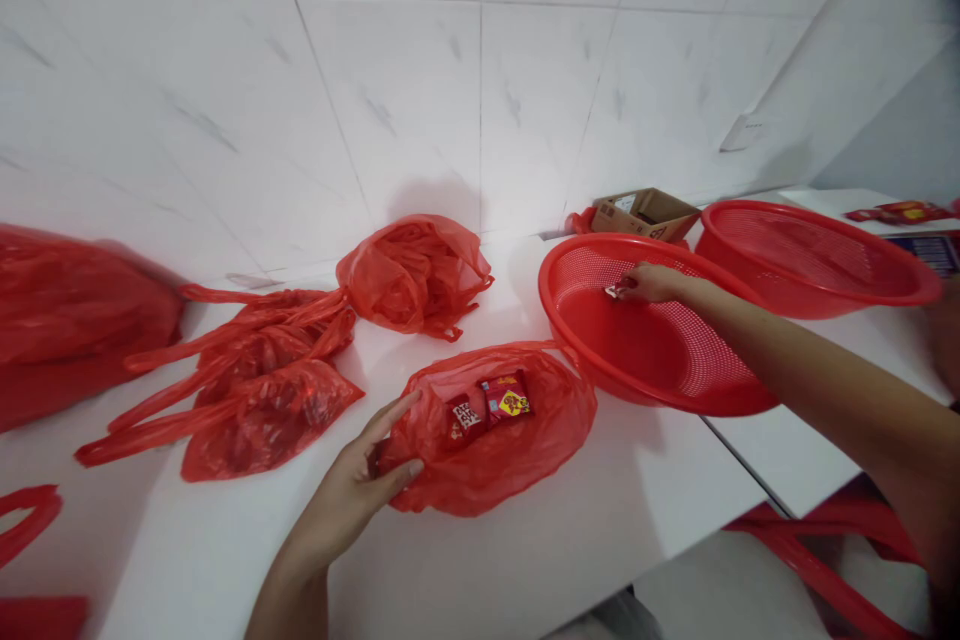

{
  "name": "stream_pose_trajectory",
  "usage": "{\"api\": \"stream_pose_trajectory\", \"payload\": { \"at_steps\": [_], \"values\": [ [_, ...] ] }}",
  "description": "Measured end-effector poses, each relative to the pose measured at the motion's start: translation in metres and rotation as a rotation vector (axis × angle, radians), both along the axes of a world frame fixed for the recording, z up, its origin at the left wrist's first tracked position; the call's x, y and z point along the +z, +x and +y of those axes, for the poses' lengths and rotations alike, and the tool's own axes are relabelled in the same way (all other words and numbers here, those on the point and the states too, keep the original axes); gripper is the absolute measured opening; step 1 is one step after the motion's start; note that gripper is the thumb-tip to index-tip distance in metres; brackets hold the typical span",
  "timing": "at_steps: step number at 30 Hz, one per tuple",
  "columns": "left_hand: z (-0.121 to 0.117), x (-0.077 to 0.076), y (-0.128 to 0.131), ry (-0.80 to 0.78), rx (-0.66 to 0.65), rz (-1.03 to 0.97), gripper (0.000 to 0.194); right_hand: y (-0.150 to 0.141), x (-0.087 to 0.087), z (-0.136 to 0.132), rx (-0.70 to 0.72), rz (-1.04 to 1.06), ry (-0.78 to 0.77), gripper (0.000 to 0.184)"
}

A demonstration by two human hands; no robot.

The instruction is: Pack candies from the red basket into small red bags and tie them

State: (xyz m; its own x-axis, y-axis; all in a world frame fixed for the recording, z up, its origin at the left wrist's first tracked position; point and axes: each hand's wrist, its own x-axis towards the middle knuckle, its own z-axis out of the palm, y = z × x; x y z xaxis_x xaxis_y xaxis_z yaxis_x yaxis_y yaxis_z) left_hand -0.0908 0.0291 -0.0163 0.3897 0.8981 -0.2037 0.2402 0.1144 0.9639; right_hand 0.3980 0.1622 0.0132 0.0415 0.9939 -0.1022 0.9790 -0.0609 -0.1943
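My left hand [360, 480] grips the left side of a red plastic bag [495, 470], its thumb outside the near edge. The bag lies spread open on the white table, with two small red snack packets [508, 397] inside, one printed with a yellow diamond. Over to the right, my right hand [643, 282] reaches into a red plastic basket [559, 320] with perforated sides. Its fingers are closed on a small packet [616, 290], whose print is too small to read. The basket's flat bottom shows below the hand.
Filled, knotted red bags [277, 400] lie at the left, near a bundle of red bags [416, 275] by the tiled wall. A cardboard box [649, 212] and a second red basket [817, 255] stand at the back right. Below the table edge is a red stool [832, 520].
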Motion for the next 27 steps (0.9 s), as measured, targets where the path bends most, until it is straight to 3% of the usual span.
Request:
{"api": "stream_pose_trajectory", "payload": {
  "at_steps": [5,7,12,15,18,21,24,27],
  "values": [
    [0.001,-0.002,-0.001,0.001,0.008,-0.034,0.069,-0.007,-0.007,-0.012,0.086,0.097,-0.219,0.024],
    [0.001,-0.003,0.0,0.002,0.018,-0.038,0.071,-0.016,-0.001,-0.016,0.115,0.157,-0.242,0.027],
    [0.001,-0.004,0.002,-0.021,0.043,-0.03,0.076,-0.065,0.052,-0.035,0.176,0.315,-0.084,0.041],
    [0.001,-0.003,0.003,0.009,0.071,-0.004,0.076,-0.12,0.075,-0.066,0.28,0.514,0.087,0.028],
    [0.0,0.0,0.004,0.045,0.076,0.029,0.074,-0.179,0.063,-0.096,0.426,0.669,0.073,0.018],
    [-0.001,0.003,0.004,0.049,0.077,0.013,0.073,-0.22,0.031,-0.107,0.481,0.542,0.078,0.012],
    [-0.003,0.006,0.005,0.049,0.092,0.006,0.074,-0.234,0.008,-0.105,0.467,0.479,0.108,0.017],
    [-0.004,0.008,0.004,0.057,0.125,0.011,0.075,-0.223,0.012,-0.104,0.471,0.511,0.137,0.044]
  ]
}}
